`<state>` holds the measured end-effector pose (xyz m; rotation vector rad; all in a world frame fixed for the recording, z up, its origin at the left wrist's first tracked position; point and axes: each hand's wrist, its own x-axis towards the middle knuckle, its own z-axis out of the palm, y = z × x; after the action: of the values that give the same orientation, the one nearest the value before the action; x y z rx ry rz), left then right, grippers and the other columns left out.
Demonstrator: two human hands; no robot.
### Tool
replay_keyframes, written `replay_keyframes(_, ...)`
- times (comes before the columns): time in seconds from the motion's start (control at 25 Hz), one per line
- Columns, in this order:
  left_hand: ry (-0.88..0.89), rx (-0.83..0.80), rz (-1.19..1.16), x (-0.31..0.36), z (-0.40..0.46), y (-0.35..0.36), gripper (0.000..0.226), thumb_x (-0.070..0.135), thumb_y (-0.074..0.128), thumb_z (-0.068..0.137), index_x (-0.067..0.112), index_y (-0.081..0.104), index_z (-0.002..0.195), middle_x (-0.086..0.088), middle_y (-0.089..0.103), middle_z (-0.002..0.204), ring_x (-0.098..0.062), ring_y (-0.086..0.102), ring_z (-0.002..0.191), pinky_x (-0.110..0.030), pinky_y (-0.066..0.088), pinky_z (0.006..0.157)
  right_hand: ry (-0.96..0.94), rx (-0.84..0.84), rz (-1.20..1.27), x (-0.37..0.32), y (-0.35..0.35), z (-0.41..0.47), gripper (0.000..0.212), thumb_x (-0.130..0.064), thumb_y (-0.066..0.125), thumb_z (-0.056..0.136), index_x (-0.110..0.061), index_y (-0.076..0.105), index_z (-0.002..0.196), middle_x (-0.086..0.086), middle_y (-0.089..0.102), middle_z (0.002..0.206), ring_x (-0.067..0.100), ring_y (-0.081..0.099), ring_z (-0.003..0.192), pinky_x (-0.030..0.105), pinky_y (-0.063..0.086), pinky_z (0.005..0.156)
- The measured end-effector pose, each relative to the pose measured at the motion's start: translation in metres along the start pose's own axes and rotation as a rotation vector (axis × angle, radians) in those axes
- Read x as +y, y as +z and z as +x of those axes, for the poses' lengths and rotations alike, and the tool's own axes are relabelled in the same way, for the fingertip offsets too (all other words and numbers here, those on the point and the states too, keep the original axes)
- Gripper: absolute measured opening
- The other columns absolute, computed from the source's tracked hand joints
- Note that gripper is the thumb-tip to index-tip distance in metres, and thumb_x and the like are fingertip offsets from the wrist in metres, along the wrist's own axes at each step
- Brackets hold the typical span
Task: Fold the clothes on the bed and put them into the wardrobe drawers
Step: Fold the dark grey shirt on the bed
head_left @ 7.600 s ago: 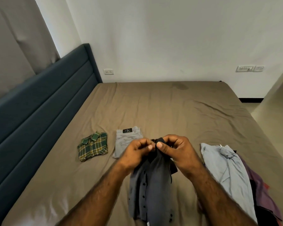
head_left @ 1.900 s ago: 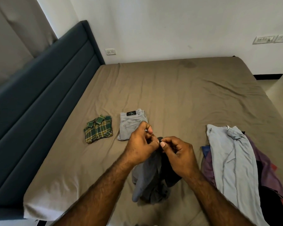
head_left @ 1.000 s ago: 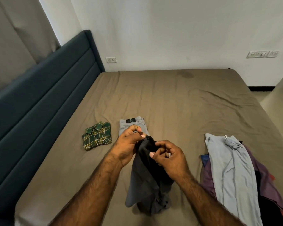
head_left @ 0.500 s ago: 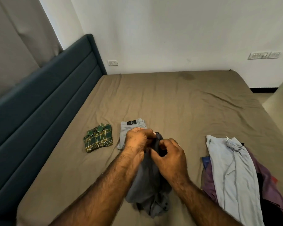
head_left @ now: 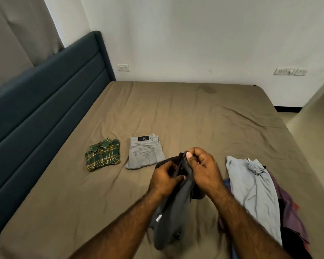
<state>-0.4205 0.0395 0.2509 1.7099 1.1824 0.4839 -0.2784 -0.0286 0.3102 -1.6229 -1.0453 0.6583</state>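
Note:
A dark grey shirt (head_left: 173,212) hangs bunched above the bed (head_left: 204,116), its lower end near the sheet. My right hand (head_left: 202,167) pinches its top edge between thumb and fingers. My left hand (head_left: 165,177) grips the cloth just below and to the left. A folded green plaid shirt (head_left: 103,154) and folded light grey jeans (head_left: 145,152) lie side by side beyond my hands on the left. A light blue garment (head_left: 254,191) lies on a heap of purple and dark clothes (head_left: 290,214) at the right.
A dark blue padded headboard (head_left: 45,101) runs along the left side of the bed. White wall with sockets stands behind. Tiled floor (head_left: 314,128) shows past the bed's right edge. No wardrobe is in view.
My hands have shifted right and apart a little; the right hand now pinches the shirt's top edge higher, the left holds lower. The shirt hangs longer below them.

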Motion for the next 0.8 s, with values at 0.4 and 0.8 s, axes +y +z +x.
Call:
replay_keyframes(0.4,-0.064,-0.311,-0.599,0.011,0.008,-0.062,0.013,0.007,0.084,0.084,0.011,0.071,0.085,-0.008,0.069,0.077,-0.015,0.064,0.068,-0.022,0.053,0.069,0.248,0.117,0.048,0.022,-0.051,0.011,0.051,-0.047,0.072,0.097,-0.011,0.062,0.062,-0.001,0.056,0.056,0.014,0.048,0.054,0.031,0.043,0.059)
replay_keyframes(0.8,-0.363,-0.368,-0.756,0.023,-0.012,-0.067,0.008,0.010,0.076,0.088,0.002,0.077,0.085,-0.012,0.073,0.084,-0.022,0.070,0.076,-0.032,0.060,0.072,0.626,-0.344,0.668,0.020,-0.040,0.001,0.027,0.014,0.064,0.090,0.008,0.070,0.116,0.018,0.075,0.097,0.023,0.072,0.085,0.032,0.060,0.072)
